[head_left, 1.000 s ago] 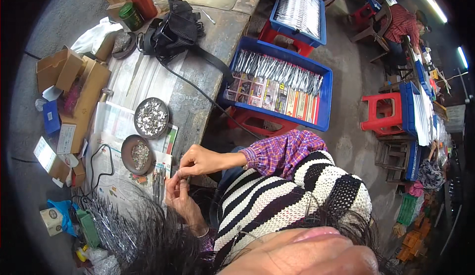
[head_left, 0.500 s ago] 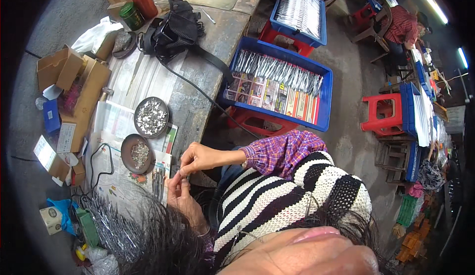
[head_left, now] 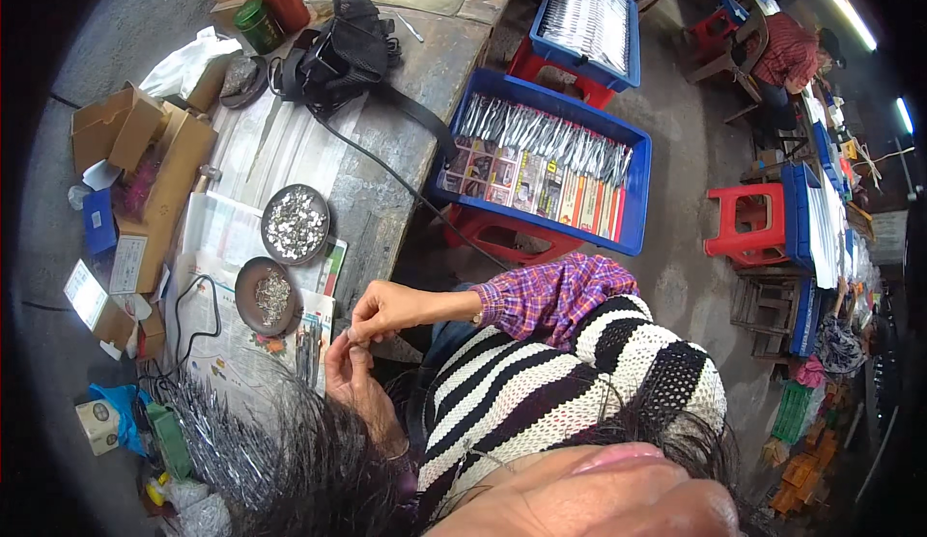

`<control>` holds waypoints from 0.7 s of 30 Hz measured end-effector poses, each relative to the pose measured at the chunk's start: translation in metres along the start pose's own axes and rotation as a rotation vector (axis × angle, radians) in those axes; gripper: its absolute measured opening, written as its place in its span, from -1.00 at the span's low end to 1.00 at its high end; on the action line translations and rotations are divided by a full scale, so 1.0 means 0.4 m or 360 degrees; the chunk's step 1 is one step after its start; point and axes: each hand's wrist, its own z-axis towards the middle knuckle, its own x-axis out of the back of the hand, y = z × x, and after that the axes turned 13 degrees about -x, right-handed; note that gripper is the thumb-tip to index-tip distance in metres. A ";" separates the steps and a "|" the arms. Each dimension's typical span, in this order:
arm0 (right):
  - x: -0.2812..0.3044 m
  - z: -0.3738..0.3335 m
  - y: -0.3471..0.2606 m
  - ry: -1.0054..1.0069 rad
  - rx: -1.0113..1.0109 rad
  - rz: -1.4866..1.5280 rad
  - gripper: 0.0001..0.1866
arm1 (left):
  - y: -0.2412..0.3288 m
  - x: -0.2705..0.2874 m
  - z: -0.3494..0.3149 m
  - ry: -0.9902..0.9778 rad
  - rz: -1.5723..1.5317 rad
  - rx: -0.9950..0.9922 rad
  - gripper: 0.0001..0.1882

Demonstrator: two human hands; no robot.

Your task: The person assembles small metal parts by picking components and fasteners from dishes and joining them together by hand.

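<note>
Worn grey wood makes the desk (head_left: 377, 223) in front of me, partly covered with printed paper (head_left: 205, 247). Just over its near edge my right grip (head_left: 388, 307) meets my left grip (head_left: 355, 381), fingertips bent together and touching. Whatever lies between them is too small to make out, so I cannot tell whether either is grasping something. Just beside my left fingertips, slender metal pieces (head_left: 307, 352) lie side by side on the paper. A little farther off sits a brown bowl (head_left: 248, 293) with small metallic bits, and next to it a dark bowl (head_left: 321, 245) filled with shiny flakes. A black cable (head_left: 215, 320) loops across the paper beyond the bowls. Farther out come cardboard boxes (head_left: 174, 184), a bulky black strapped item (head_left: 352, 49) and a green tin (head_left: 257, 27). To my right, well apart from my fingers, a blue crate (head_left: 599, 239) of silvery packets and printed cards stands on a red stool (head_left: 507, 240). Beyond, a person in a red checked shirt (head_left: 780, 49) sits bent forward.
</note>
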 end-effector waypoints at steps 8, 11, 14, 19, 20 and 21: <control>0.007 -0.024 -0.017 0.0262 0.0265 -0.0175 -0.78 | -0.014 0.017 0.001 -0.0065 -0.0093 0.0002 -0.78; 0.007 -0.020 -0.012 0.0373 0.0412 -0.0344 -0.78 | -0.014 0.017 0.002 -0.0093 -0.0088 -0.0015 -0.77; 0.006 -0.009 0.000 0.0441 0.0561 -0.0422 -0.79 | -0.012 0.015 0.001 -0.0089 -0.0106 -0.0017 -0.77; 0.005 -0.010 -0.001 0.0440 0.0629 -0.0418 -0.79 | -0.008 0.012 0.001 -0.0088 -0.0114 -0.0019 -0.77; 0.005 -0.009 0.001 0.0442 0.0630 -0.0418 -0.79 | -0.006 0.011 0.000 -0.0086 -0.0101 -0.0024 -0.77; 0.005 -0.008 0.002 0.0444 0.0632 -0.0418 -0.79 | -0.005 0.010 -0.001 -0.0084 -0.0088 -0.0028 -0.77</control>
